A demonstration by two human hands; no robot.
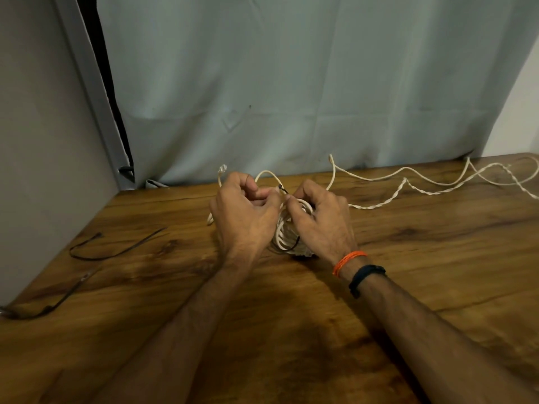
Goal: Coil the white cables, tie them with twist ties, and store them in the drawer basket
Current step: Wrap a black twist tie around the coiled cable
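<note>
Coiled white cable [284, 228] sits mid-bench toward the back edge, bunched between both hands | left hand [243, 211] pinches a strand and the black twist tie [283, 190] | right hand [322, 217] grips the coil, fingertips at the tie | loose white cable [408, 182] trails to the back right corner | spare ties [110, 249] lie near the left edge.

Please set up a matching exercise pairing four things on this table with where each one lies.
Things:
1. coil
2. loose cable
3. black tie
4. orange band

Places:
A. far right of the table
B. on the right wrist
C. between both hands
D. left of the left hand, on the wood

Pairs: 1-C, 2-A, 3-D, 4-B
</note>
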